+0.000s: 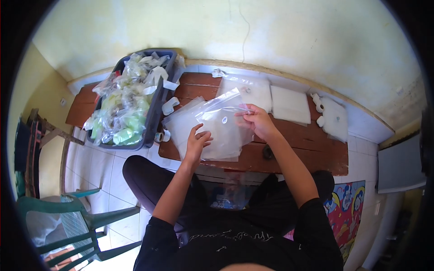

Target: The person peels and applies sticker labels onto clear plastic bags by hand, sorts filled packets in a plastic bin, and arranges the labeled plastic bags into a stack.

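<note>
A clear zip-lock bag (218,118) with a small oval label is raised a little above a fanned stack of similar plastic bags (180,131) on the brown wooden bench. My right hand (258,122) pinches this bag near its upper right corner, thumb against fingers. At the bag's left side is my left hand (198,143), its fingers loosely bent and apart, with nothing visible in them. Whether its fingertips touch the plastic I cannot tell.
On the left stands a dark bin (157,110) heaped with filled plastic bags. More flat bag stacks (289,104) lie along the wall, with label rolls (318,104) to the right. A dark ring (267,152) rests near the bench's (312,156) front edge. A green chair (90,221) is lower left.
</note>
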`<state>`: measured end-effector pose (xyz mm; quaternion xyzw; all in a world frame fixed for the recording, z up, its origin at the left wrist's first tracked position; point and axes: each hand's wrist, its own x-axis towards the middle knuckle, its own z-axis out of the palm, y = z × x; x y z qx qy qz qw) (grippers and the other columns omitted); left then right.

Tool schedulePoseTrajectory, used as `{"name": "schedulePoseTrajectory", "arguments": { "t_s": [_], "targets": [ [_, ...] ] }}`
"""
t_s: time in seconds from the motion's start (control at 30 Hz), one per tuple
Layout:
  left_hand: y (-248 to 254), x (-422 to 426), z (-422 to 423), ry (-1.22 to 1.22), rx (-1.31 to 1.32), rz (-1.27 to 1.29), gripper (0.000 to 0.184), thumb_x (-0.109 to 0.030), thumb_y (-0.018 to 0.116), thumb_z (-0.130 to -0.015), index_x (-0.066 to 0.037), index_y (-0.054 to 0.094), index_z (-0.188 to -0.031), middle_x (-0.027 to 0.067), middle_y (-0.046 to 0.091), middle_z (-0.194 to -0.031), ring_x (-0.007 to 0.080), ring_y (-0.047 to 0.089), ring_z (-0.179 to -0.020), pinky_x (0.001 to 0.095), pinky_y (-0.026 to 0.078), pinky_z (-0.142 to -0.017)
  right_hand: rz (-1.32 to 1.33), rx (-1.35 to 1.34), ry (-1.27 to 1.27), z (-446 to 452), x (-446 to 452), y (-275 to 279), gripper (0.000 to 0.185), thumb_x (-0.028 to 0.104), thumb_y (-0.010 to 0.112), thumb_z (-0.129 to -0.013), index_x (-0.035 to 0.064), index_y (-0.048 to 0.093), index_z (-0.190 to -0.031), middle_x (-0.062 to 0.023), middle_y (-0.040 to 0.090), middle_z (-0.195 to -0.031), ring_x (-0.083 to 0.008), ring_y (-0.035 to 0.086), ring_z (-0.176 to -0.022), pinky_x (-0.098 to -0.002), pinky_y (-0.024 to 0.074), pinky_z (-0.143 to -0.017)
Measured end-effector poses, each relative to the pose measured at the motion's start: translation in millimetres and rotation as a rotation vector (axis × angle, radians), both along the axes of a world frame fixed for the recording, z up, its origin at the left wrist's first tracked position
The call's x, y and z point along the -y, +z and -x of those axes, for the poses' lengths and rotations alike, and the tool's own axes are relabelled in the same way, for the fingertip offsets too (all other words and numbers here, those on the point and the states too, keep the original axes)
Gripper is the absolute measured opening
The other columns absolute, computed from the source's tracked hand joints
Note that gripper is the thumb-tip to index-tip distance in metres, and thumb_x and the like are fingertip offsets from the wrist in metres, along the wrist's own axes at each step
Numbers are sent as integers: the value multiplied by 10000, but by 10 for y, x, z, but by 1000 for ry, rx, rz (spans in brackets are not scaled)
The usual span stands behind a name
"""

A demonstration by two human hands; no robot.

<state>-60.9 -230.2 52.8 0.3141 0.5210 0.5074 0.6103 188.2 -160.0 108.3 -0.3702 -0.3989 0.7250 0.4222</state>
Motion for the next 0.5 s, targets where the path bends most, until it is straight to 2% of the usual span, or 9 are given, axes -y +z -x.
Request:
{"name": "schedulePoseTrajectory", "arguments": {
  "t_s": [0.03, 0.07, 0.2, 0.27, 0.33, 0.5],
  "targets": [
    [62, -56, -61, -26, 35, -7, 510, -99, 698, -846, -45, 508, -1316, 154, 639, -1104, 195, 655, -894, 301, 521, -772, 8, 0, -27, -66, -34, 15, 392, -75, 441, -930, -54, 455, -1321, -226, 628, -1146, -313, 674, -974, -355, 567, -871],
    [29, -138, -97, -41, 36, -7, 510, -99, 698, -846, -45, 508, -1316, 154, 639, -1104, 195, 655, -894, 301, 521, -772, 8, 1, -42, -126, -65, 17, 392, -75, 441, -930, -54, 455, -1321, -226, 628, -1146, -313, 674, -974, -355, 567, -871],
    [-125, -512, -219, -90, -20, -86, 396, 42, 613, -828, -5, 576, -1219, 107, 673, -963, 151, 628, -783, 262, 503, -714, -11, 199, -160, -346, -232, -99, 384, -67, 448, -918, -41, 491, -1299, -207, 652, -1109, -277, 679, -939, -308, 554, -808],
    [-170, -704, -279, -115, -110, -136, 391, 61, 596, -792, 28, 610, -1182, 104, 681, -996, 135, 610, -775, 256, 490, -721, 10, 259, -227, -432, -295, -154, 374, -49, 468, -905, -39, 507, -1277, -181, 669, -1062, -228, 687, -874, -280, 544, -757],
    [-201, -885, -341, -126, -201, -174, 382, 59, 591, -789, 20, 647, -1165, 106, 694, -1024, 125, 614, -785, 251, 489, -728, -19, 314, -261, -509, -416, -283, 374, -61, 466, -873, -53, 516, -1243, -198, 666, -1024, -251, 691, -817, -307, 563, -717],
    [-262, -1341, -510, -117, -439, -265, 355, 65, 584, -795, 4, 689, -1128, 90, 708, -1039, 113, 622, -805, 245, 492, -746, -16, 338, -340, -615, -711, -417, 366, -38, 489, -872, -58, 512, -1236, -199, 668, -1010, -242, 696, -761, -305, 564, -669]
  ]
}}
